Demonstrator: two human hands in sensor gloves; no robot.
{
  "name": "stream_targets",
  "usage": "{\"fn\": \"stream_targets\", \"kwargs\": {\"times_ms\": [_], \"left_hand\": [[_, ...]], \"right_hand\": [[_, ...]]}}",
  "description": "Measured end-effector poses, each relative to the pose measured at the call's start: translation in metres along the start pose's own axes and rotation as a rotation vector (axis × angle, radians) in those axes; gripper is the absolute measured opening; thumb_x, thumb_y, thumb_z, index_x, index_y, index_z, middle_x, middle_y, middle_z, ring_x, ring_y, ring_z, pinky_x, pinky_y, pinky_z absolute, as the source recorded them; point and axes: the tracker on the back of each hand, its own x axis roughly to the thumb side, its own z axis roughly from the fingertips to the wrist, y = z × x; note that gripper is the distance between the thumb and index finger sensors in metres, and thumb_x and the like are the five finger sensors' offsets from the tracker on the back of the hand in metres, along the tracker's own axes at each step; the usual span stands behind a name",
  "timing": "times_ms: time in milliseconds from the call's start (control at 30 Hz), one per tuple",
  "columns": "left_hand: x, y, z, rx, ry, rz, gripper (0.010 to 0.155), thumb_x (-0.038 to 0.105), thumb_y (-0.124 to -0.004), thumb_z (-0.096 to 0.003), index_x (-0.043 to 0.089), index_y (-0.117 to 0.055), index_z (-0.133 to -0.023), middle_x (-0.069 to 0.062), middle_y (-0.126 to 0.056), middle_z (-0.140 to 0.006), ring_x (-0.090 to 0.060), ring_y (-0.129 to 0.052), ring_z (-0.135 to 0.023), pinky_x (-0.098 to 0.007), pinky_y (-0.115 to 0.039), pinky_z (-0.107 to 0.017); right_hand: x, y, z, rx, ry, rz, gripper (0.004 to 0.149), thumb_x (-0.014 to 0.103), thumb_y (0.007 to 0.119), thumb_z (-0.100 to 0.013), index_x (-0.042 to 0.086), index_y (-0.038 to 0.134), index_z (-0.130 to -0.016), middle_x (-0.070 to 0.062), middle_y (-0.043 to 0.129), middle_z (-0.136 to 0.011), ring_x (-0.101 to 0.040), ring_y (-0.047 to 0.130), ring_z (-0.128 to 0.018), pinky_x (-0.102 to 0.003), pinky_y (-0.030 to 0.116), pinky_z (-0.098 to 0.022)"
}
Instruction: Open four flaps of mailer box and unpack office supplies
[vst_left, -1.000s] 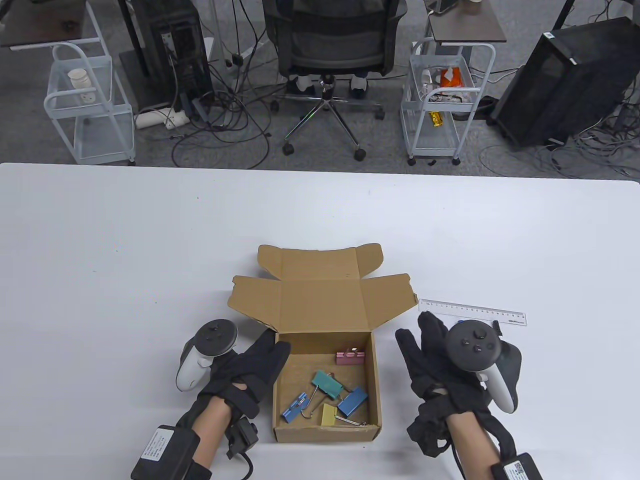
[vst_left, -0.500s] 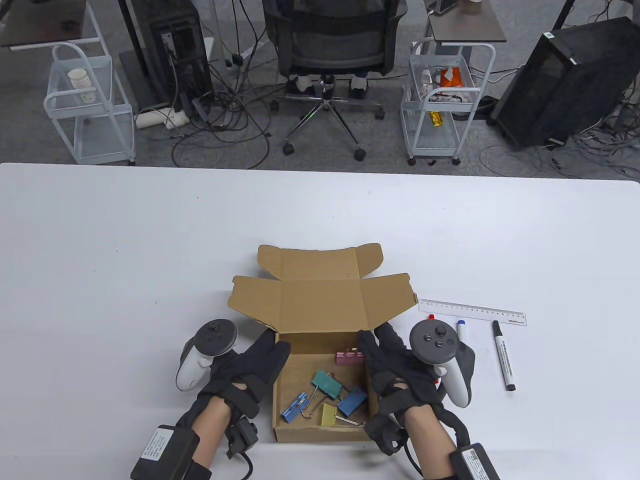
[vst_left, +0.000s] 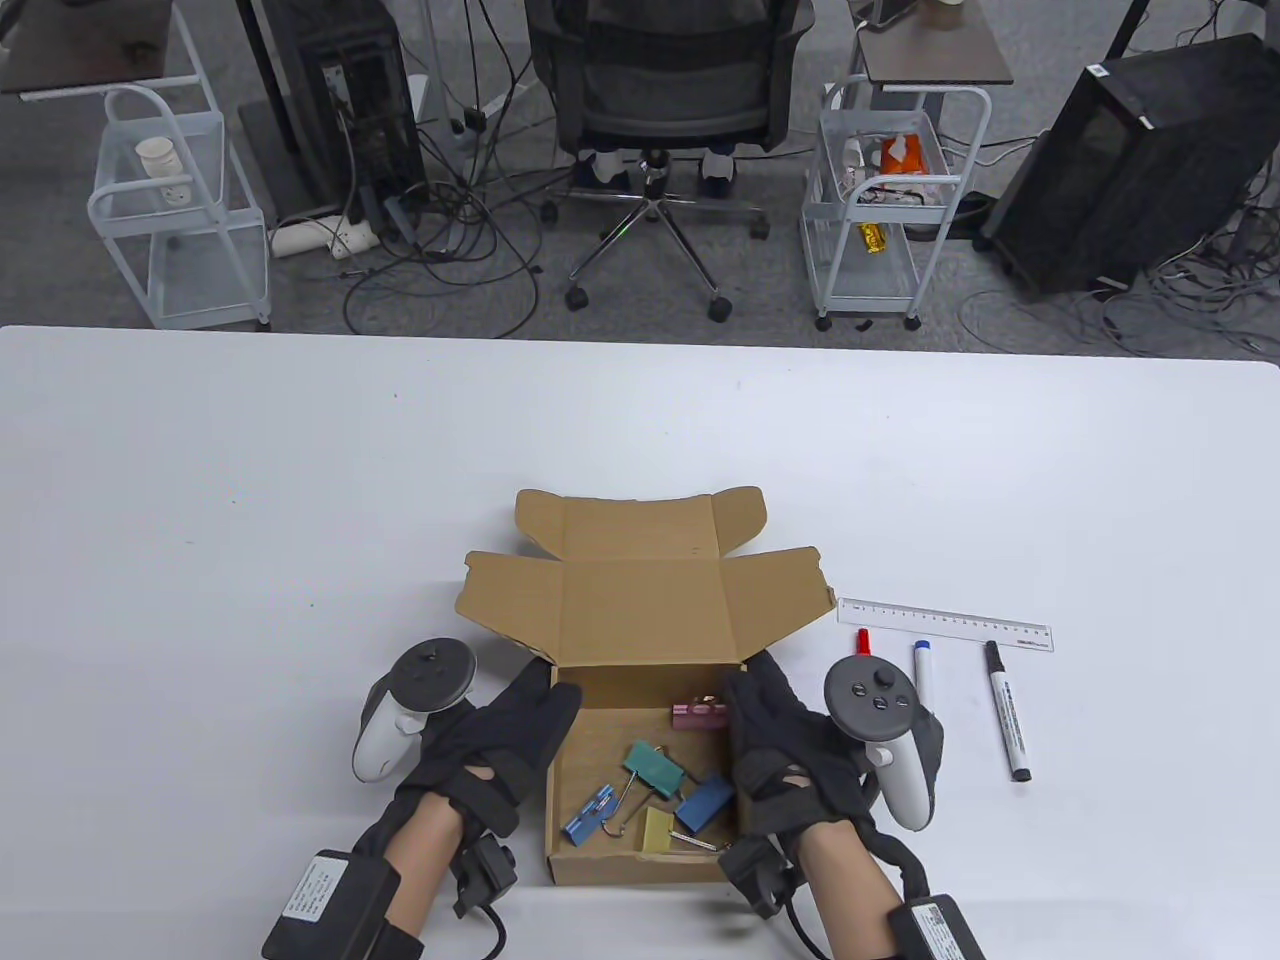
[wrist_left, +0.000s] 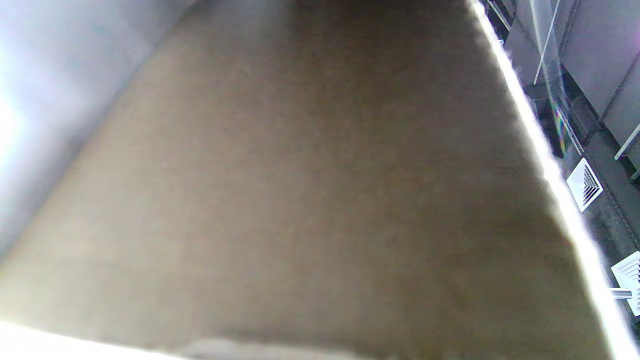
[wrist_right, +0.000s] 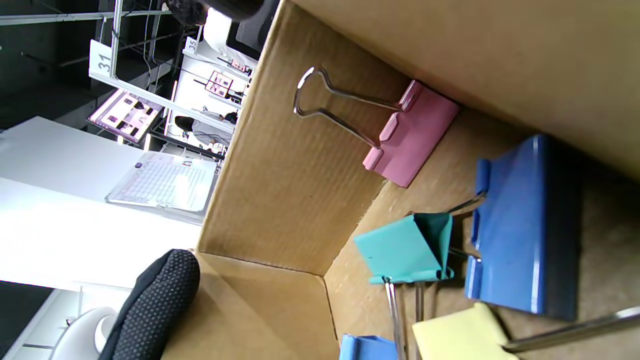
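Presently the mailer box (vst_left: 640, 640) sits open on the worktop (vst_left: 300, 480). Left hand (vst_left: 500, 740) flat against its left wall, right hand (vst_left: 785, 745) flat, fingers over its right wall; binder clips (vst_left: 655, 770) inside, markers (vst_left: 1005, 710) right of it.

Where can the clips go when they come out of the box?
Bare table lies left of the box beyond the left hand, and across the far half. Right of the box is crowded: right hand, three markers, ruler.
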Motion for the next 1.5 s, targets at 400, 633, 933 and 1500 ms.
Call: {"fn": "stream_targets", "kwargs": {"times_ms": [400, 633, 933, 1500], "left_hand": [[0.0, 0.0, 0.0, -0.001, 0.002, -0.004, 0.078, 0.056, -0.046, -0.0617, 0.014, -0.011, -0.117, -0.022, -0.016, -0.124, -0.049, -0.015, -0.116, -0.059, -0.034, -0.082], [0.001, 0.001, 0.0, 0.006, 0.011, -0.018, 0.079, 0.056, -0.047, -0.0618, 0.012, -0.01, -0.116, -0.023, -0.016, -0.124, -0.05, -0.016, -0.116, -0.06, -0.035, -0.081], [0.023, 0.007, 0.019, 0.098, 0.023, -0.212, 0.083, 0.054, -0.053, -0.0613, 0.004, -0.014, -0.114, -0.028, -0.021, -0.122, -0.057, -0.024, -0.112, -0.064, -0.041, -0.077], [0.117, -0.041, 0.06, 0.289, 0.071, -0.983, 0.072, 0.048, -0.069, -0.0617, 0.006, -0.044, -0.115, -0.025, -0.054, -0.118, -0.052, -0.064, -0.105, -0.061, -0.059, -0.074]], "right_hand": [[-0.013, 0.0, -0.002, 0.027, 0.012, -0.126, 0.061, 0.036, 0.04, -0.066, 0.007, 0.028, -0.118, -0.033, 0.031, -0.124, -0.065, 0.038, -0.105, -0.074, 0.045, -0.074], [-0.012, 0.0, -0.002, 0.028, 0.019, -0.118, 0.061, 0.036, 0.04, -0.066, 0.006, 0.027, -0.118, -0.034, 0.03, -0.124, -0.066, 0.039, -0.105, -0.074, 0.046, -0.073], [-0.011, 0.0, -0.003, 0.029, 0.027, -0.095, 0.062, 0.036, 0.04, -0.066, 0.005, 0.027, -0.118, -0.034, 0.031, -0.124, -0.068, 0.041, -0.104, -0.075, 0.047, -0.072], [-0.009, 0.0, -0.004, 0.026, 0.034, -0.063, 0.062, 0.036, 0.04, -0.066, 0.005, 0.027, -0.118, -0.035, 0.031, -0.123, -0.068, 0.042, -0.103, -0.075, 0.047, -0.072]]}}
